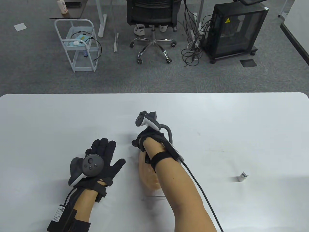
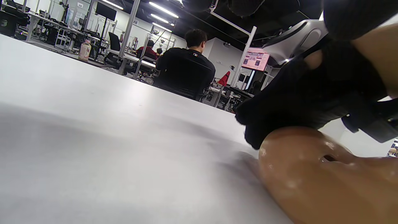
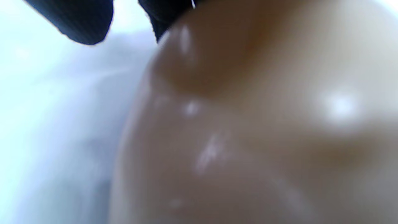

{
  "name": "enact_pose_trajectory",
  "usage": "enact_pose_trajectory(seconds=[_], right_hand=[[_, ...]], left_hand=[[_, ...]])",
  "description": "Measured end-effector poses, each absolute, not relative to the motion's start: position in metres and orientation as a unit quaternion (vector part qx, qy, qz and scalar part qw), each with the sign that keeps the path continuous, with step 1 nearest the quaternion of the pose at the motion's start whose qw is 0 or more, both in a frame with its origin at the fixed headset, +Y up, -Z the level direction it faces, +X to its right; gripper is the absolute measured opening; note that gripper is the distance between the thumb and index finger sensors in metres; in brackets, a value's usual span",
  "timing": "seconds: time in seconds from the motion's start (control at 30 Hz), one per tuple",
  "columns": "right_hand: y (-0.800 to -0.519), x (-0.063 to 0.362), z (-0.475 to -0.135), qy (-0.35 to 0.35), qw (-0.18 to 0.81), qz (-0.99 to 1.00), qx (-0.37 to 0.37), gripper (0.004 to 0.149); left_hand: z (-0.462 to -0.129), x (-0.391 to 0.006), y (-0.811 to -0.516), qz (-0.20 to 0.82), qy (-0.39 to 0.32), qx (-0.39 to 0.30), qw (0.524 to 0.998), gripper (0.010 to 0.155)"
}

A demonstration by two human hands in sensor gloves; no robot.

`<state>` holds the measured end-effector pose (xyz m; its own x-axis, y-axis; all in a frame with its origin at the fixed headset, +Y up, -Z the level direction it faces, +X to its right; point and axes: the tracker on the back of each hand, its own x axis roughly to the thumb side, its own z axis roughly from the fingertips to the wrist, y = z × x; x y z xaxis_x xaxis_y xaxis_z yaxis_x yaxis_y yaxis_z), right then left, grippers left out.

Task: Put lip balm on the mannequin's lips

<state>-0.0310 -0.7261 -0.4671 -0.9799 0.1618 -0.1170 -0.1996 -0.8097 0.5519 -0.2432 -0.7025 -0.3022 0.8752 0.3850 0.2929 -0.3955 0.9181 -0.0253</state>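
Observation:
A tan mannequin face (image 1: 147,174) lies on the white table (image 1: 217,125) near the front middle, mostly hidden under my right forearm. My right hand (image 1: 140,143) curls its fingers over the far end of the face. The left wrist view shows this hand (image 2: 279,112) resting on the glossy face (image 2: 311,174). I cannot tell if it holds anything. The blurred right wrist view is filled by the face (image 3: 248,124), with gloved fingertips (image 3: 84,21) at the top. A small white lip balm tube (image 1: 243,176) sits on the table far to the right. My left hand (image 1: 108,152) lies flat and open, left of the face.
Past the table's far edge are an office chair (image 1: 152,21), a white trolley (image 1: 77,46) and a black cabinet (image 1: 236,31) with cables on the grey carpet.

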Motion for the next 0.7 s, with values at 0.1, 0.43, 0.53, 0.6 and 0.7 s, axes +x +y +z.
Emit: enact_pose_trajectory(seconds=[0.1, 0.43, 0.53, 0.6, 0.7], right_hand=[[-0.697, -0.014, -0.458, 0.216, 0.063, 0.974, -0.019, 0.067], [-0.636, 0.178, -0.374, 0.037, 0.050, 0.994, -0.090, 0.065], [-0.642, 0.239, -0.348, 0.065, 0.029, 0.987, -0.143, 0.066], [-0.649, 0.273, -0.331, 0.069, 0.030, 0.984, -0.163, 0.064], [-0.659, 0.303, -0.312, 0.087, 0.010, 0.978, -0.192, 0.069]], left_hand=[[-0.302, -0.241, -0.704, 0.199, -0.150, 0.014, 0.968, 0.084], [-0.301, -0.234, -0.707, 0.196, -0.161, 0.006, 0.967, 0.084], [-0.300, -0.234, -0.706, 0.197, -0.163, 0.010, 0.967, 0.084], [-0.299, -0.234, -0.705, 0.208, -0.164, 0.010, 0.964, 0.084], [-0.298, -0.235, -0.703, 0.207, -0.161, 0.014, 0.965, 0.084]])
